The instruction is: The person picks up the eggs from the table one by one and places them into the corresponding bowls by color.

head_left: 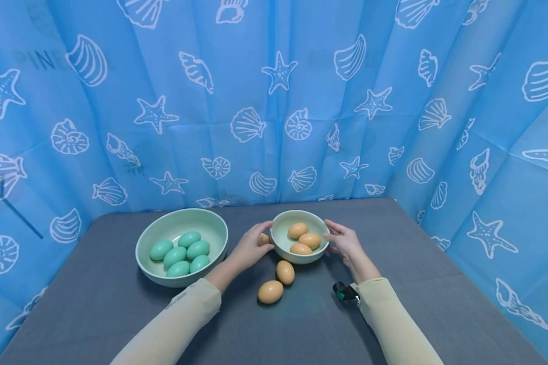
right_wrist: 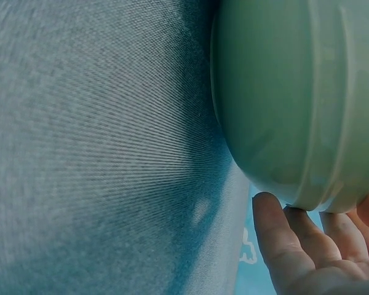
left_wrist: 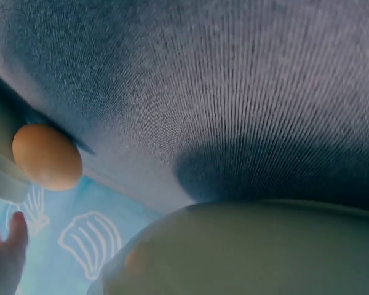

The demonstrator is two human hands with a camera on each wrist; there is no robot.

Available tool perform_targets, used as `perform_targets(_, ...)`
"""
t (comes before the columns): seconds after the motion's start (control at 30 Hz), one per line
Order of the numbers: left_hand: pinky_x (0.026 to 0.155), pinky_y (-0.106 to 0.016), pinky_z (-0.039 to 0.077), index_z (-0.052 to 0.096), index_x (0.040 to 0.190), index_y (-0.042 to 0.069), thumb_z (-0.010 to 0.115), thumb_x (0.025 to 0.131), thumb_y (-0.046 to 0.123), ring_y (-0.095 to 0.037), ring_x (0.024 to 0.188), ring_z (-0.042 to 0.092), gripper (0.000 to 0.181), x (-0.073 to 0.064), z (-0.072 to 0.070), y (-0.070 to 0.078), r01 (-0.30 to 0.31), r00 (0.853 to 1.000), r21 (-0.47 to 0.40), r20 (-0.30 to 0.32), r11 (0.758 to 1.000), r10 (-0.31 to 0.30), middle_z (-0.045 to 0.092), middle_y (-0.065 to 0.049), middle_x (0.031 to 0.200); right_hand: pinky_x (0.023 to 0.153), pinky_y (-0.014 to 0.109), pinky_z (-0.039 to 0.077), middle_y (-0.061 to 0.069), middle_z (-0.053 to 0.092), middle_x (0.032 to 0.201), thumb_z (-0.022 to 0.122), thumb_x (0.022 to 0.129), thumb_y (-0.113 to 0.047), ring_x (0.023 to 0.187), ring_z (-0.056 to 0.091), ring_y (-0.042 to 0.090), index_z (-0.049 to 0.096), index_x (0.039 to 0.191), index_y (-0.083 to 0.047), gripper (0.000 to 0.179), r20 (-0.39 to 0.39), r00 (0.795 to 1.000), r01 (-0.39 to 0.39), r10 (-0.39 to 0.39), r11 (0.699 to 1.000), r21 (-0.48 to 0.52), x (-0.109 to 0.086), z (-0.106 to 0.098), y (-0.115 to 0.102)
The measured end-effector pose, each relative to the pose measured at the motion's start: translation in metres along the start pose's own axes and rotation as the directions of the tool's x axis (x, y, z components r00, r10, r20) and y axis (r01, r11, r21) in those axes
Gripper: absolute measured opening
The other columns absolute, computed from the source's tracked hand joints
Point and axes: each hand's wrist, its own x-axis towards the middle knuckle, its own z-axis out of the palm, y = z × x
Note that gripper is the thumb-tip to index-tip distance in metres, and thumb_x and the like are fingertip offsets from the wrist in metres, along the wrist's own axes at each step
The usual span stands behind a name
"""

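Note:
A small pale green bowl [head_left: 300,258] holds three brown eggs [head_left: 309,240]. My right hand [head_left: 348,247] is at its right side; in the right wrist view the fingertips [right_wrist: 269,209] meet the bowl's outer wall [right_wrist: 270,92], fingers nearly straight. On the other side, my left hand [head_left: 248,247] spreads its fingers around a brown egg [head_left: 265,238] next to the bowl, partly hidden by the hand. The left wrist view shows that egg [left_wrist: 47,157] apart from the visible fingers [left_wrist: 17,230]. Two more brown eggs [head_left: 285,272] lie on the table in front of the bowl.
A larger pale green bowl [head_left: 148,274] stands on the left with several green eggs [head_left: 178,268] inside, close to my left forearm. Grey cloth covers the table [head_left: 310,324]. A blue shell-patterned curtain [head_left: 274,101] hangs behind. A black strap [head_left: 344,291] is by my right wrist.

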Motion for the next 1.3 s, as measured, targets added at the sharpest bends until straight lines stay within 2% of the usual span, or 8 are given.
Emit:
perform_targets(0.17, 0.113, -0.055, 0.039, 0.042, 0.151, 0.003, 0.072, 0.093, 0.008, -0.038, 0.142, 0.04, 0.066, 0.0, 0.004, -0.005, 0.123, 0.992, 0.049, -0.038, 0.991, -0.121, 0.043, -0.021, 0.153, 0.109, 0.055, 0.044, 0.016, 0.031, 0.161, 0.05, 0.104, -0.005, 0.148, 0.032, 0.035, 0.037, 0.155, -0.006, 0.052, -0.005, 1.0, 0.0, 0.0, 1.0, 0.001, 0.0, 0.001, 0.0)
perform_targets(0.4, 0.113, -0.056, 0.038, 0.032, 0.154, -0.001, 0.076, 0.091, 0.015, -0.042, 0.143, 0.038, 0.079, 0.001, 0.01, -0.011, 0.279, 0.959, 0.104, -0.085, 0.955, -0.27, 0.037, -0.026, 0.155, 0.108, 0.055, 0.045, 0.017, 0.032, 0.16, 0.05, 0.104, -0.005, 0.148, 0.033, 0.036, 0.037, 0.155, -0.005, 0.052, -0.01, 1.0, 0.01, -0.01, 1.0, -0.016, 0.0, 0.0, 0.0)
perform_targets(0.5, 0.113, -0.057, 0.037, 0.03, 0.155, -0.002, 0.078, 0.09, 0.017, -0.042, 0.144, 0.036, 0.083, 0.003, 0.013, -0.014, 0.338, 0.939, 0.087, -0.103, 0.937, -0.329, 0.035, -0.027, 0.156, 0.108, 0.055, 0.045, 0.018, 0.032, 0.16, 0.051, 0.104, -0.005, 0.147, 0.034, 0.036, 0.037, 0.155, -0.004, 0.052, -0.013, 1.0, 0.013, -0.013, 1.0, -0.02, 0.001, 0.0, 0.0)
perform_targets(0.6, 0.114, -0.058, 0.036, 0.028, 0.156, -0.002, 0.078, 0.09, 0.018, -0.043, 0.145, 0.033, 0.086, 0.006, 0.014, -0.019, 0.386, 0.92, 0.038, -0.093, 0.922, -0.381, 0.032, -0.028, 0.157, 0.108, 0.055, 0.045, 0.018, 0.031, 0.16, 0.05, 0.104, -0.005, 0.147, 0.034, 0.036, 0.036, 0.155, -0.004, 0.052, -0.009, 1.0, 0.016, -0.017, 1.0, -0.021, 0.001, -0.001, 0.0)
perform_targets(0.73, 0.111, -0.056, 0.04, 0.026, 0.155, -0.006, 0.078, 0.089, 0.019, -0.044, 0.14, 0.04, 0.088, 0.008, 0.014, -0.025, 0.431, 0.9, -0.024, -0.062, 0.902, -0.431, 0.04, -0.031, 0.15, 0.108, 0.055, 0.045, 0.017, 0.032, 0.16, 0.05, 0.104, -0.004, 0.147, 0.034, 0.036, 0.037, 0.155, -0.004, 0.052, -0.01, 1.0, 0.016, -0.016, 1.0, -0.021, 0.001, 0.0, 0.001)
perform_targets(0.9, 0.104, -0.053, 0.047, 0.028, 0.152, -0.008, 0.08, 0.087, 0.02, -0.043, 0.13, 0.05, 0.088, 0.007, 0.012, -0.031, 0.46, 0.885, -0.057, -0.058, 0.886, -0.463, 0.05, -0.032, 0.138, 0.107, 0.054, 0.046, 0.018, 0.031, 0.161, 0.051, 0.104, -0.006, 0.148, 0.033, 0.036, 0.037, 0.155, -0.004, 0.052, -0.003, 1.0, 0.02, -0.02, 0.999, -0.03, 0.001, 0.002, 0.0)
perform_targets(1.17, 0.11, -0.056, 0.04, 0.034, 0.15, -0.009, 0.082, 0.085, 0.023, -0.046, 0.135, 0.043, 0.086, 0.007, 0.018, -0.032, 0.426, 0.902, 0.015, -0.084, 0.905, -0.423, 0.041, -0.035, 0.144, 0.109, 0.054, 0.045, 0.018, 0.029, 0.162, 0.049, 0.105, -0.005, 0.148, 0.032, 0.036, 0.035, 0.156, -0.005, 0.053, 0.011, 1.0, 0.007, -0.007, 1.0, -0.017, 0.001, 0.001, 0.002)
perform_targets(1.3, 0.111, -0.059, 0.038, 0.034, 0.151, -0.006, 0.082, 0.085, 0.023, -0.048, 0.137, 0.039, 0.088, 0.009, 0.021, -0.03, 0.437, 0.895, 0.015, -0.104, 0.899, -0.433, 0.038, -0.035, 0.145, 0.109, 0.056, 0.044, 0.018, 0.03, 0.161, 0.049, 0.105, -0.005, 0.148, 0.032, 0.037, 0.035, 0.155, -0.004, 0.053, 0.01, 1.0, 0.01, -0.01, 1.0, -0.016, 0.001, 0.001, 0.001)
